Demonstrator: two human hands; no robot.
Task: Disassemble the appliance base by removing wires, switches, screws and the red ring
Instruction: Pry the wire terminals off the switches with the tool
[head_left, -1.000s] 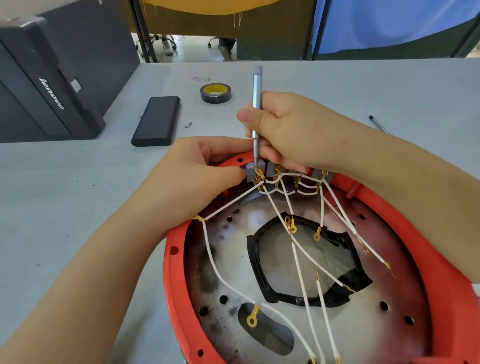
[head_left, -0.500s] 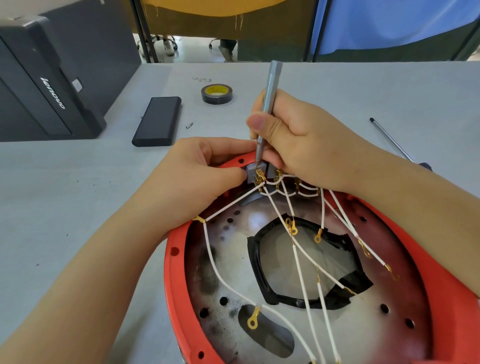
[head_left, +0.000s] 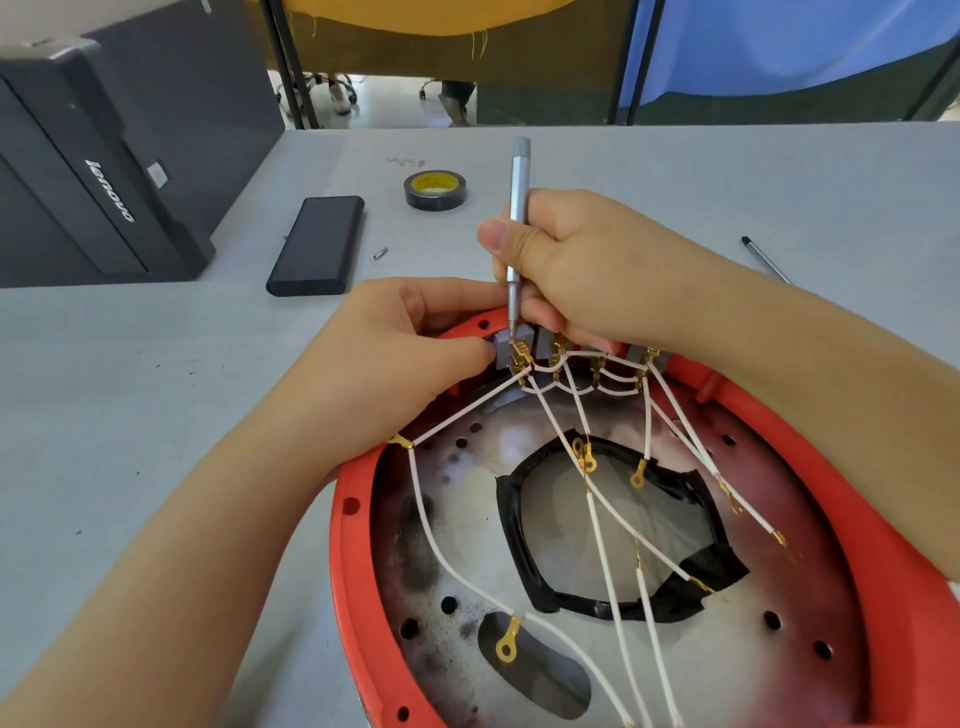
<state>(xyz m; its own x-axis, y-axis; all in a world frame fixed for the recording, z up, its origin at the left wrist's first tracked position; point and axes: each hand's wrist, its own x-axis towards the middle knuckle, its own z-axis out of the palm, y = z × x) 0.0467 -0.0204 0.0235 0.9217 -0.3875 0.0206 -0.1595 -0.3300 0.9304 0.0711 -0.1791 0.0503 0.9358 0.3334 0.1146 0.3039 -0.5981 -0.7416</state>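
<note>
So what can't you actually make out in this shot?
- Head view: the screwdriver tip, too small among the gold terminals on the grey switch.
- The other switches, mostly behind the right hand.
- The red ring, cut off by the bottom and right edges.
- The left hand grip: its fingertips hide behind the switch.

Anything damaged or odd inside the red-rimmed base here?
Yes. The metal plate inside the red ring has dark scorch-like patches at its left and lower left, and its centre opening is ragged, edged with wrinkled black tape. Several white wires lie loose, their ring ends unattached.
</note>
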